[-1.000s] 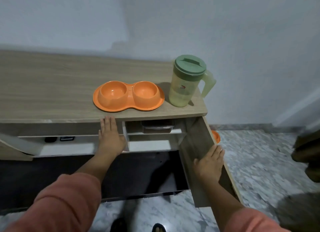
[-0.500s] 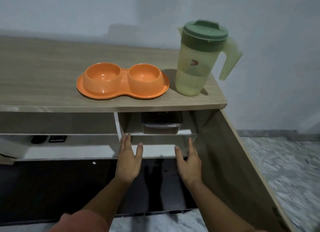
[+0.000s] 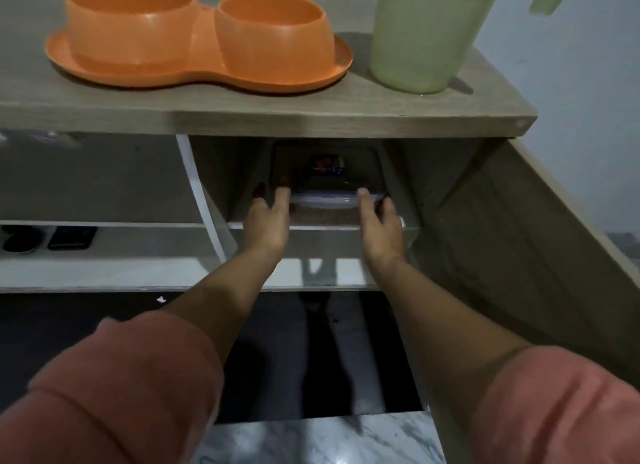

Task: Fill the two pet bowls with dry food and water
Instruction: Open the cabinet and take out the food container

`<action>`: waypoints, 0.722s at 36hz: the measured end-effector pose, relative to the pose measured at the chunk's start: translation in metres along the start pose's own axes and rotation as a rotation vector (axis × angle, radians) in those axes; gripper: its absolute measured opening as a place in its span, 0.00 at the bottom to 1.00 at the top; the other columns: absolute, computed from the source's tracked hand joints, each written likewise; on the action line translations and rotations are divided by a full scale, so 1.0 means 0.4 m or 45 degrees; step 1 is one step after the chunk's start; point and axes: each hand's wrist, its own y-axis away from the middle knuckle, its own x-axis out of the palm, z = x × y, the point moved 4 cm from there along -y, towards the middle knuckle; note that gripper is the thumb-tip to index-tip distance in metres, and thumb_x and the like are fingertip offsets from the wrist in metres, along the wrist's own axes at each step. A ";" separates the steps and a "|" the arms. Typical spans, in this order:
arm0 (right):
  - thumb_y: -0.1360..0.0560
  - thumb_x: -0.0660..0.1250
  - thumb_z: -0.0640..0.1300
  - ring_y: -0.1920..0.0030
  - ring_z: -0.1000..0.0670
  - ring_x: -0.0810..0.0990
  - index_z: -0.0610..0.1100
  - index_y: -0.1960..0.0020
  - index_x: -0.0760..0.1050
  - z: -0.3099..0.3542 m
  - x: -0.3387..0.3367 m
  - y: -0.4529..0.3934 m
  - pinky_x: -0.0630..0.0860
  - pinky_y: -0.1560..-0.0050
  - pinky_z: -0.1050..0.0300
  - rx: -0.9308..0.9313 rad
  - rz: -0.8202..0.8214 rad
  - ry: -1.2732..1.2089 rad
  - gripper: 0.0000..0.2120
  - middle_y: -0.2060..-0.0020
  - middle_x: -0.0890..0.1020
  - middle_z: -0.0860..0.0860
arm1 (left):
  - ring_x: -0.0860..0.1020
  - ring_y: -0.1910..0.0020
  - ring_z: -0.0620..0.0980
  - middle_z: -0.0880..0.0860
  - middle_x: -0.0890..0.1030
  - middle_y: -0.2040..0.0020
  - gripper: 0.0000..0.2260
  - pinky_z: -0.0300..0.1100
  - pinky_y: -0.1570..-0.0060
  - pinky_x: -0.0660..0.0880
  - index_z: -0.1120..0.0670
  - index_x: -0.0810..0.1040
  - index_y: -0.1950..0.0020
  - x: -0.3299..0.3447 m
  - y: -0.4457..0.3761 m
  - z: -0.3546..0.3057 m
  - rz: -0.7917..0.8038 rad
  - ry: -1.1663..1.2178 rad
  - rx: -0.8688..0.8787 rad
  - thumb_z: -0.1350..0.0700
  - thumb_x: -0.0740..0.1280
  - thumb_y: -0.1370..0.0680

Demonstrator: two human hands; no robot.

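Step in hand: fetching the dry food; the person reaches with both hands into the upper cubby of the cabinet, under the worktop (image 3: pixel 242 111).
Food container: a clear lidded tub (image 3: pixel 325 186) sits on the upper shelf (image 3: pixel 405 226), set back in shadow; brown contents show through its front wall, likely the kibble, with a dark label on the lid.
Left hand: the left hand (image 3: pixel 266 217) is at the tub's left end, thumb toward the lid rim, fingers spread and reaching past the corner; they do not look closed on it yet.
Right hand: the right hand (image 3: pixel 379 219) mirrors it at the right end, thumb on the lid edge; the far fingers are hidden behind the tub, so I cannot tell whether it grips.
Bowls: the orange double pet bowl (image 3: pixel 199 37) stands on the worktop right above, both wells unseen from this low angle.
Water: the green pitcher (image 3: pixel 422 37) stands just right of the bowl, part full.
Doing it well: I'd close both hands evenly on the ends, keep the tub level and slide it straight out along the shelf.
Risk: the worktop's edge overhangs the gap, so lift only once clear; the open cabinet door (image 3: pixel 540 262) crowds the right elbow.
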 end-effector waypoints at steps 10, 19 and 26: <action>0.18 0.51 0.52 0.35 0.43 0.70 0.40 0.32 0.68 0.015 0.002 -0.055 0.61 0.47 0.59 0.084 -0.026 0.023 0.22 0.33 0.71 0.41 | 0.73 0.42 0.60 0.62 0.75 0.37 0.25 0.44 0.50 0.64 0.62 0.71 0.33 0.035 -0.019 0.003 0.050 0.095 -0.104 0.45 0.52 0.18; 0.18 0.50 0.52 0.27 0.48 0.64 0.47 0.25 0.63 0.001 -0.010 0.041 0.58 0.29 0.57 0.123 -0.026 -0.095 0.23 0.26 0.65 0.49 | 0.67 0.30 0.58 0.55 0.68 0.27 0.26 0.52 0.31 0.62 0.51 0.60 0.24 0.005 0.070 0.030 0.062 0.152 -0.103 0.42 0.52 0.19; 0.20 0.53 0.54 0.34 0.46 0.73 0.46 0.30 0.70 -0.035 -0.039 0.160 0.66 0.29 0.49 0.196 -0.055 -0.196 0.22 0.34 0.75 0.48 | 0.70 0.33 0.57 0.54 0.72 0.30 0.25 0.50 0.33 0.65 0.50 0.64 0.25 -0.032 0.183 0.060 0.092 0.149 -0.127 0.41 0.51 0.20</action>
